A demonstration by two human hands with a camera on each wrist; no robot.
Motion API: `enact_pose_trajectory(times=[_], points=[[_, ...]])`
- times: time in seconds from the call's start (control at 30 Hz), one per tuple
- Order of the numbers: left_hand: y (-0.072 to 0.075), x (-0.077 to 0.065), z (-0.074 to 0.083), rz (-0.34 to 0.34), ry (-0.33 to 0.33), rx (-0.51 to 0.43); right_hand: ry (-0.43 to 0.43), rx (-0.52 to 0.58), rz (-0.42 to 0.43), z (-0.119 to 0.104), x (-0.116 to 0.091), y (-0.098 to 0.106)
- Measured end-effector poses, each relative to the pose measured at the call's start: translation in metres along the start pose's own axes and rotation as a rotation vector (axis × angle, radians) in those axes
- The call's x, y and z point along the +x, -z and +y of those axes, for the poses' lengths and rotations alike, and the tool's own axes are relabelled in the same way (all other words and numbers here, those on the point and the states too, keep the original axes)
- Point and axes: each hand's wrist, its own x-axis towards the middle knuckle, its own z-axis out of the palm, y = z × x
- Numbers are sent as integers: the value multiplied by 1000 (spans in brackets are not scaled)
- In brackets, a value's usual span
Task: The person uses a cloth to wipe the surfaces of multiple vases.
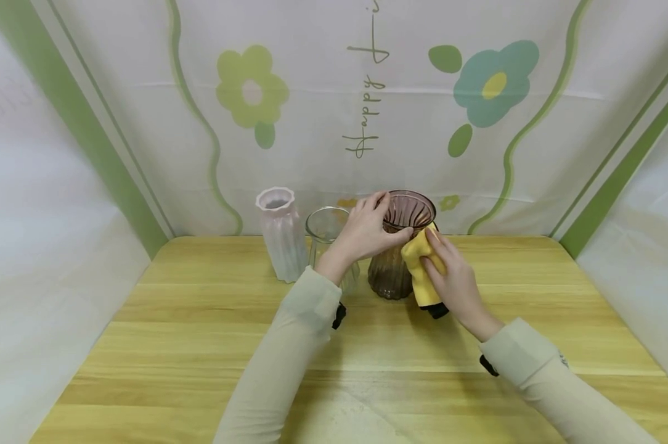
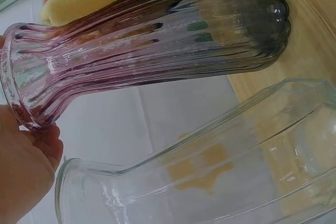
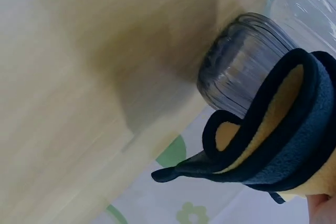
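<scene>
A ribbed glass vase (image 1: 391, 274), purplish at its flared rim and smoky grey at the base, stands upright on the wooden table. My left hand (image 1: 363, 231) grips it by the rim, fingers at the far side and thumb toward me. In my right hand (image 1: 455, 280) is a yellow cloth (image 1: 423, 287), pinched and pressed against the vase's right side just below the rim. The right wrist view shows the cloth's dark-edged, blue-grey folds (image 3: 289, 150) hanging beside the vase's base (image 3: 236, 61).
Left of the ribbed vase stands a clear glass vase (image 2: 136, 192), partly behind my left hand and wrist in the head view. Farther left is a pale pink and white fluted vase (image 1: 285, 246). A printed flower curtain (image 1: 312, 135) hangs behind the wooden table (image 1: 201, 345).
</scene>
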Motion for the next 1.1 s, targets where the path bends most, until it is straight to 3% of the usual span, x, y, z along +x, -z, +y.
enact_pose_trajectory(times=[0.33,0.63,0.93,1.1], points=[[-1,2,-2,-2,-7,-34,20,-63,-110,11,-11,-7],[-2,0,-2,-1,3,-34,-106,-149,-318,21,-33,-10],[-4,-1,5,55,34,67,-69,-169,-284,21,-33,-9],[-2,-1,5,73,41,79,-26,-141,-220,18,-27,-6]])
